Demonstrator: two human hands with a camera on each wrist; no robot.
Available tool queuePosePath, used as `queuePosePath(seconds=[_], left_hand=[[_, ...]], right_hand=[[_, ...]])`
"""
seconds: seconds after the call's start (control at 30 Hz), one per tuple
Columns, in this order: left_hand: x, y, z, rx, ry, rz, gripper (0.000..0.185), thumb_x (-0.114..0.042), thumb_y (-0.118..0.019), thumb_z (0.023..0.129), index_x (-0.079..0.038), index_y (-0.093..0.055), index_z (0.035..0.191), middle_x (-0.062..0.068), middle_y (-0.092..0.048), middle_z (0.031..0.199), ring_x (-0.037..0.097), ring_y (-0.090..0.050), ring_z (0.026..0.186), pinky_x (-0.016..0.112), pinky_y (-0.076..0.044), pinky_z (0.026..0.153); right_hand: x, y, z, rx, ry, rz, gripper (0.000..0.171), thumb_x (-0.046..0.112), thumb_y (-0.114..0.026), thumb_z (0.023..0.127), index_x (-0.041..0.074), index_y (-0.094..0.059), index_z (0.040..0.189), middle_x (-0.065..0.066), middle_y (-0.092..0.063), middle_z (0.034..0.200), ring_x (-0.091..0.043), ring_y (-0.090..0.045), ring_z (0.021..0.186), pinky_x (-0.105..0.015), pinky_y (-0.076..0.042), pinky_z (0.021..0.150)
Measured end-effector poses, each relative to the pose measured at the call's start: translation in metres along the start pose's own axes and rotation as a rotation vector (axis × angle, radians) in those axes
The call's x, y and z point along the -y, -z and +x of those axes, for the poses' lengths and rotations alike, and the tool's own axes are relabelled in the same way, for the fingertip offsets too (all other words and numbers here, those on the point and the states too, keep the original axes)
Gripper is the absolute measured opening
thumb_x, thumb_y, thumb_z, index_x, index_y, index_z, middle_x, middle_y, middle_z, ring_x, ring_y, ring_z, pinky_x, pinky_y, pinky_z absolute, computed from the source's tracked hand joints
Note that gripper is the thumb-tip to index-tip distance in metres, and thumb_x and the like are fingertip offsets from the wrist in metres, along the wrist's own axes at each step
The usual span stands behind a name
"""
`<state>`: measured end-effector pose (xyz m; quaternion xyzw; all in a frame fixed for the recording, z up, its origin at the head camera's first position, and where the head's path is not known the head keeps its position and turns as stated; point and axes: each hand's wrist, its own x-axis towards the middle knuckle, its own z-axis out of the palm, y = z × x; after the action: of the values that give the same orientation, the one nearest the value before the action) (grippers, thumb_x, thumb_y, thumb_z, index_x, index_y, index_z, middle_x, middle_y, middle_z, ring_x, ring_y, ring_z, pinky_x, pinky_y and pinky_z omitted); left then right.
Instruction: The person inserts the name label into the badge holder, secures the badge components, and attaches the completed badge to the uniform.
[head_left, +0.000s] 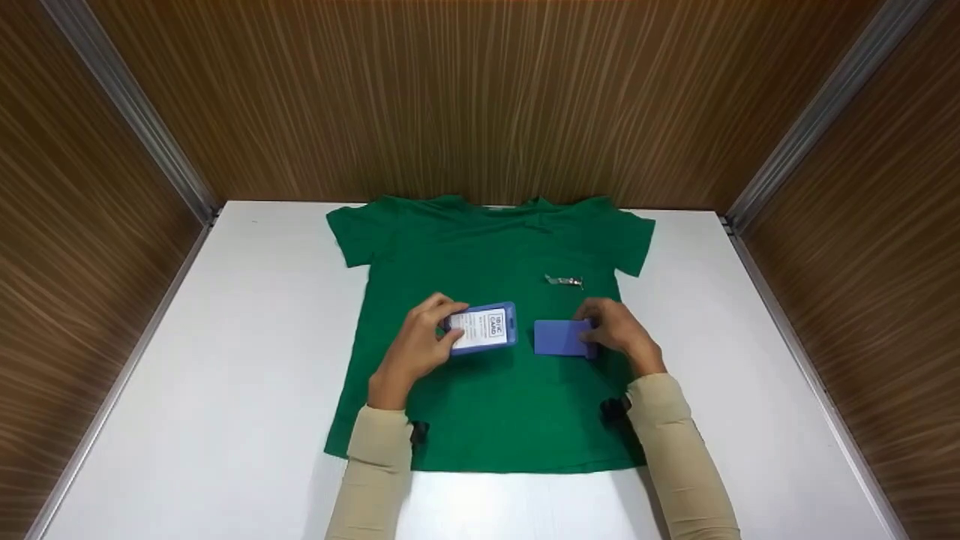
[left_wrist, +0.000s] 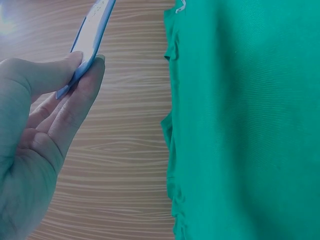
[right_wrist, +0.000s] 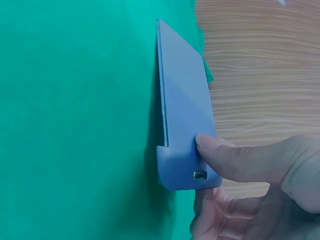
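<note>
In the head view my left hand pinches the end of a blue badge holder, a white printed card showing in its frame. The left wrist view has that holder tilted between thumb and fingers. To the right, my right hand grips a plain blue badge cover at its wider, slotted end. The right wrist view shows the thumb on the cover beside the small slot, the fingers beneath. The two blue pieces are apart, both over a green T-shirt.
A small metal badge clip with a clear strap lies on the shirt's chest, beyond the right hand. The shirt is spread on a white table, its collar toward the wood-grain back wall. Wood-grain panels stand at both sides.
</note>
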<state>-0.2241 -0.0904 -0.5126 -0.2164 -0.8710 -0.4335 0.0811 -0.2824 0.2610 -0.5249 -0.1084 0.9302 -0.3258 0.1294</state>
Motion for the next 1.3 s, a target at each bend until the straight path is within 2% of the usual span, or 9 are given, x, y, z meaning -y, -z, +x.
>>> queuePosePath(seconds=[0.2, 0.53, 0.9, 1.13, 1.3], left_hand=[[0.000, 0.001, 0.000, 0.003, -0.001, 0.003, 0.034, -0.006, -0.070, 0.097, -0.001, -0.068, 0.131, 0.014, -0.065, 0.119, 0.022, -0.062, 0.099, 0.043, -0.057, 0.089], [0.000, 0.000, 0.000, 0.000, 0.004, 0.011, 0.034, -0.006, -0.071, 0.097, -0.002, -0.069, 0.131, 0.014, -0.065, 0.119, 0.022, -0.062, 0.099, 0.043, -0.057, 0.090], [0.000, 0.000, 0.000, 0.001, 0.017, 0.009, 0.035, -0.006, -0.072, 0.096, -0.002, -0.069, 0.130, 0.013, -0.065, 0.119, 0.021, -0.061, 0.099, 0.042, -0.057, 0.090], [0.000, 0.000, 0.000, 0.004, 0.002, 0.004, 0.035, -0.005, -0.070, 0.097, 0.000, -0.068, 0.131, 0.015, -0.065, 0.119, 0.023, -0.061, 0.098, 0.044, -0.056, 0.089], [0.000, 0.000, -0.001, 0.001, 0.000, 0.005, 0.034, -0.005, -0.070, 0.097, 0.000, -0.069, 0.131, 0.014, -0.065, 0.119, 0.022, -0.061, 0.098, 0.042, -0.056, 0.089]], right_hand=[[0.002, 0.003, -0.004, 0.005, -0.012, 0.044, 0.017, -0.001, -0.069, 0.094, 0.001, -0.068, 0.111, -0.029, -0.068, 0.127, -0.038, -0.067, 0.103, -0.062, -0.054, 0.099], [0.007, 0.006, -0.006, -0.009, 0.014, 0.055, 0.022, -0.002, -0.067, 0.095, 0.000, -0.070, 0.117, -0.030, -0.067, 0.129, -0.042, -0.066, 0.110, -0.063, -0.052, 0.100], [0.011, 0.005, -0.011, -0.056, 0.071, 0.066, 0.024, -0.004, -0.067, 0.094, 0.002, -0.075, 0.116, -0.028, -0.070, 0.124, -0.035, -0.067, 0.100, -0.056, -0.058, 0.091], [0.013, 0.002, -0.014, -0.065, 0.107, 0.074, 0.027, -0.005, -0.063, 0.095, 0.003, -0.075, 0.118, -0.029, -0.068, 0.127, -0.040, -0.067, 0.105, -0.060, -0.057, 0.093], [0.017, -0.001, -0.016, -0.088, 0.151, 0.039, 0.028, -0.006, -0.063, 0.096, 0.003, -0.074, 0.120, -0.027, -0.068, 0.130, -0.043, -0.067, 0.112, -0.063, -0.055, 0.096]])
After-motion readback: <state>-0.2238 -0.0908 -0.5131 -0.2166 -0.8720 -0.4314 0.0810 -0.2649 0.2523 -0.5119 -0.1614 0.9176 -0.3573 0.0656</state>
